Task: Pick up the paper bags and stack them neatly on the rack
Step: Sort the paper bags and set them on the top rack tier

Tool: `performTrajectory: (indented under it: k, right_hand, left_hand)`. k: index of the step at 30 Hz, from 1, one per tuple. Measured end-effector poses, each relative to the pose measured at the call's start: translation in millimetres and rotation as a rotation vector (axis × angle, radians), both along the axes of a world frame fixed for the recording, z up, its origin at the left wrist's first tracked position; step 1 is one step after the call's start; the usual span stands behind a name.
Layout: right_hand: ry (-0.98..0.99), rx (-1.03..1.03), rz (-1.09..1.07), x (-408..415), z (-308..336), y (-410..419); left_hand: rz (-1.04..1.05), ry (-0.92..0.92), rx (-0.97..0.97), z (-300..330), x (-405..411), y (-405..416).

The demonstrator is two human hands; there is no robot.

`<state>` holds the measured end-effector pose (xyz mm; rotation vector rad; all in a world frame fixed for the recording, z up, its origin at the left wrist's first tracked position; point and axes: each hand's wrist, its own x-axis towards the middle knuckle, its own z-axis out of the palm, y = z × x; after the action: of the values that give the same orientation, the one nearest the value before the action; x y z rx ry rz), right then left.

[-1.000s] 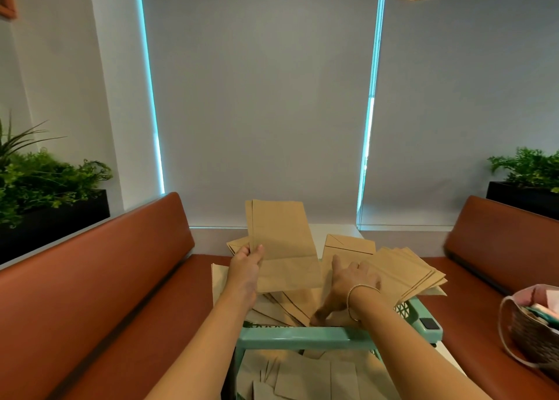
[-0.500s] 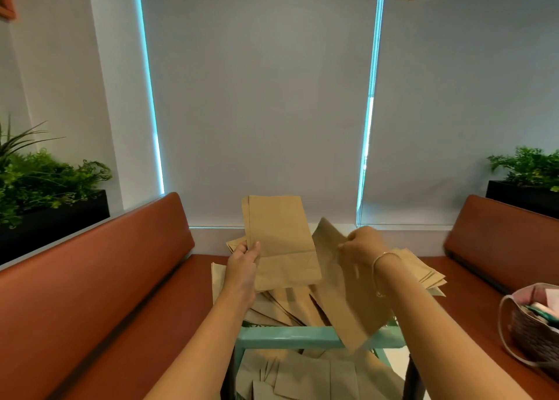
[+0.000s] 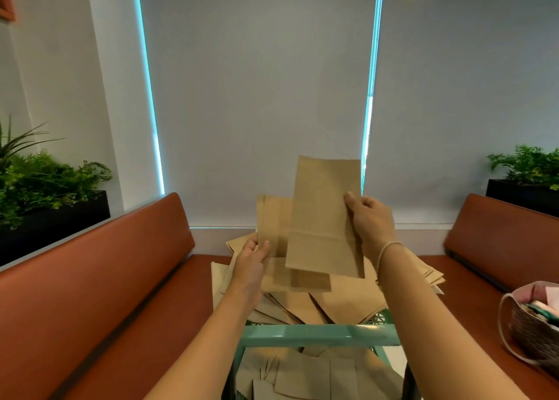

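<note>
Right hand (image 3: 367,218) pinches one flat brown paper bag (image 3: 325,215) upright, overlapping a second brown bag (image 3: 273,233) gripped by the left hand (image 3: 252,256), above loose bags heaped on the mint-green rack (image 3: 317,334).

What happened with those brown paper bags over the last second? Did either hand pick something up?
The right hand reached into the loose pile on the green rack, pinched one paper bag and lifted it upright, bringing it in front of the bag in the left hand. The left hand kept holding its own bag throughout. The pile, benches and plants stayed put.
</note>
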<state>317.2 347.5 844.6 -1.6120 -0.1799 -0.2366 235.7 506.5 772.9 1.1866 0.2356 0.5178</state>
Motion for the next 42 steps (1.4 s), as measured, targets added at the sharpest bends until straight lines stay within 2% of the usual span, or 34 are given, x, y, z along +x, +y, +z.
performTrajectory:
  k: [3,6,11,14,16,19,23,28,30,33,35,38,42]
  right_hand:
    - [0.032,-0.092,-0.043,-1.3,-22.5,13.0]
    - [0.063,-0.101,-0.015,-3.0,-37.1,19.7]
    - [-0.005,-0.091,-0.024,-7.4,-39.8,21.5]
    - [-0.016,-0.106,0.014,-9.2,-37.4,21.0]
    - [-0.023,-0.182,0.067,-7.9,-38.1,20.9]
    - [-0.014,-0.295,0.158,-7.4,-40.5,18.3]
    - [-0.012,-0.321,0.216,-6.0,-45.3,13.8]
    - [-0.016,-0.36,0.154,3.6,-44.8,0.0]
    - [-0.016,-0.514,0.055,15.3,-42.9,-15.0]
    - [0.041,-0.939,-0.124,30.5,-42.9,-41.7]
    - [0.132,-1.146,-0.177,32.9,-43.0,-54.1]
    - [0.261,-1.276,-0.168,34.4,-46.3,-60.5]
    - [0.313,-1.31,-0.168,37.9,-54.7,-60.2]
  left_hand:
    - [-0.079,-0.026,-0.042,2.3,-0.5,-10.0]
    - [-0.094,0.012,0.025,7.0,-2.8,-19.8]
    - [-0.208,0.042,0.04,10.3,-2.2,-24.0]
    - [-0.175,0.08,0.24,7.7,1.7,-26.3]
    - [-0.162,0.095,0.303,4.7,4.1,-26.9]
    - [-0.124,0.122,0.335,0.2,6.7,-26.6]
    - [0.0,0.171,0.321,-5.8,12.2,-31.2]
    - [0.048,0.149,0.278,-15.8,19.1,-38.1]
    - [0.056,0.126,0.265,-18.8,19.0,-39.0]
    - [0.067,0.116,0.268,-20.1,19.9,-37.7]
    - [0.078,0.106,0.24,-20.2,20.6,-36.3]
    - [0.086,0.119,0.236,-22.0,21.3,-35.0]
    - [0.071,0.136,0.218,-23.2,21.5,-34.2]
